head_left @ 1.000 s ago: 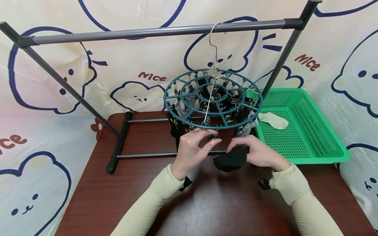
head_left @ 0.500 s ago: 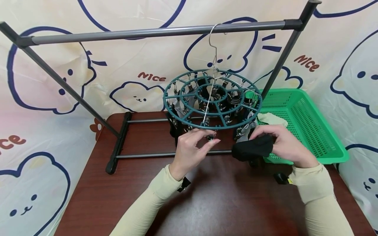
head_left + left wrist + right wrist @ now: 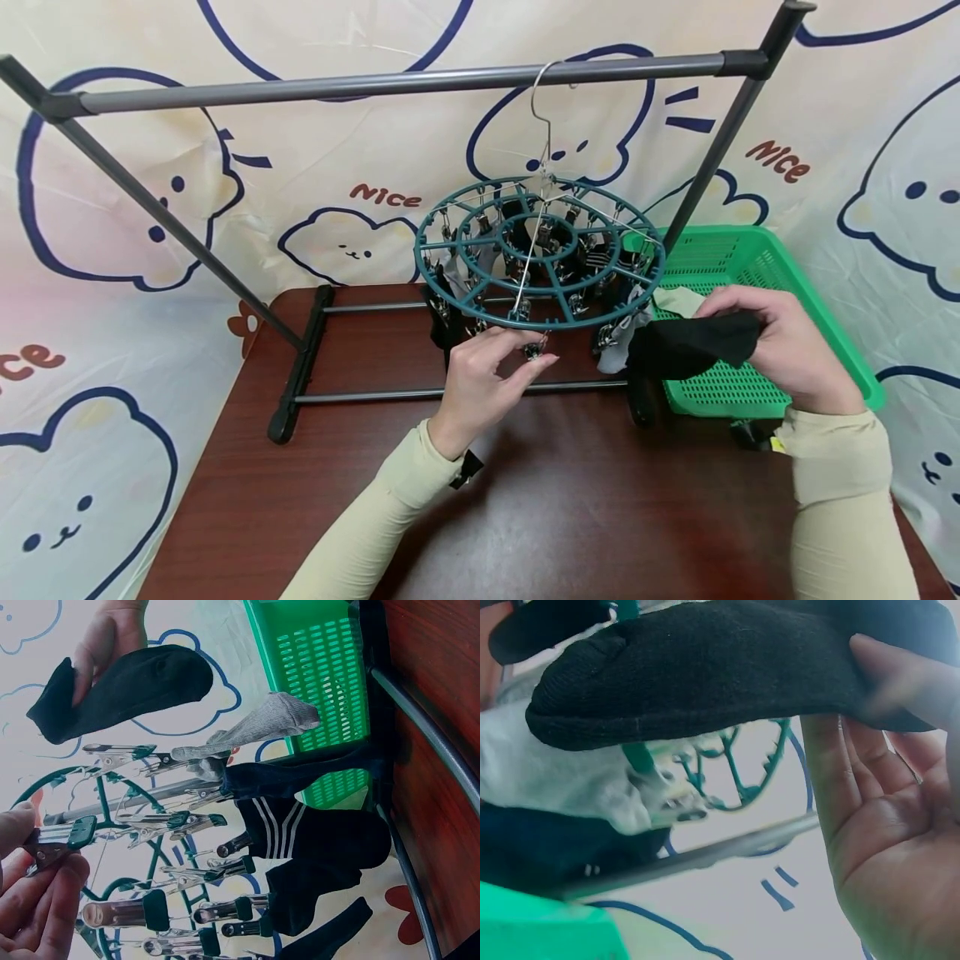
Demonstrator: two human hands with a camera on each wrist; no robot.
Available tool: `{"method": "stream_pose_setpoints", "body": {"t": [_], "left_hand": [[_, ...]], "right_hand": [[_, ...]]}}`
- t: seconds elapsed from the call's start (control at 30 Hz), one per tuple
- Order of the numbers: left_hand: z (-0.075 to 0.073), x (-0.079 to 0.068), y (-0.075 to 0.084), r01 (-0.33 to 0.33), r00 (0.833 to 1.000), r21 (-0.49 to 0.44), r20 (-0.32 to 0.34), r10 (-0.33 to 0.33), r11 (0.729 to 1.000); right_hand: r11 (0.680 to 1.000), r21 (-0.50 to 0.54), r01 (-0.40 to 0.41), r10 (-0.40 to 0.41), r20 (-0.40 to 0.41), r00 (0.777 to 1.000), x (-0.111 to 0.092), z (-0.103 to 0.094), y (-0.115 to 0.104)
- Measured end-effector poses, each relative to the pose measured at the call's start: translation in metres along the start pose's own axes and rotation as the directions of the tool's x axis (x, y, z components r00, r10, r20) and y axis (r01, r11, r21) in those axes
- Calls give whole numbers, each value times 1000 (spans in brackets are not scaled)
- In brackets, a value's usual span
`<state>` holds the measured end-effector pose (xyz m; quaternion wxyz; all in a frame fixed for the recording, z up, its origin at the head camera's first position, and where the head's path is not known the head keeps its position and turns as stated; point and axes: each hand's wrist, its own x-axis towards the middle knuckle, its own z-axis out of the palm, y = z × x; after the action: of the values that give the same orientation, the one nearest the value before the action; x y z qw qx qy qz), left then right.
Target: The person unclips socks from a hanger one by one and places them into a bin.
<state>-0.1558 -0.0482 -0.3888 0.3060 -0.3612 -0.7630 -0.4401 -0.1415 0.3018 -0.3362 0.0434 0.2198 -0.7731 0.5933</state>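
My left hand (image 3: 487, 375) pinches a metal clip (image 3: 56, 834) with green tips, just below the front edge of the round teal hanger (image 3: 558, 324). Between thumb and fingers, my right hand (image 3: 798, 350) holds a black sock (image 3: 690, 346), lifted over the basket's left part. In the right wrist view the sock (image 3: 705, 675) stretches sideways from my thumb. A grey sock (image 3: 259, 726), a black sock with white stripes (image 3: 330, 836) and several dark ones hang from clips in the left wrist view.
A green basket (image 3: 832, 325) stands at the right, with a pale sock (image 3: 677, 300) in it, partly behind my right hand's sock. The hanger hooks onto the grey top bar (image 3: 337, 86) of a rack on the brown table (image 3: 570, 517).
My right hand has moved right with the black sock, from below the hanger to over the basket. The left hand has stayed almost still at the clip.
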Motion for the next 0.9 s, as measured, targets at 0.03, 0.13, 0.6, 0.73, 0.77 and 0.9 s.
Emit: {"method": "stream_pose_setpoints", "body": {"t": [0.03,0.13,0.6,0.73,0.77,0.9], "left_hand": [[0,0,0,0,1000,0,0,0,1000],[-1,0,0,-1,1000,0,-2,1,1000],[-2,1,0,5,1000,2,-5,-5,1000],[-2,0,-1,7,1000,-6,-7,-7,1000],[-3,0,-1,7,1000,-8,-8,-7,1000],[-3,0,0,9,1000,-14,-7,-9,1000]], "right_hand": [[999,38,1,0,-13,1000,0,-3,1],[996,91,-7,12,-56,998,0,-13,3],[991,134,-24,52,-205,977,15,-52,13],[994,94,-53,74,-232,970,20,-62,17],[994,94,-53,74,-236,969,21,-65,18],[996,66,-58,74,-270,960,28,-75,21]]}}
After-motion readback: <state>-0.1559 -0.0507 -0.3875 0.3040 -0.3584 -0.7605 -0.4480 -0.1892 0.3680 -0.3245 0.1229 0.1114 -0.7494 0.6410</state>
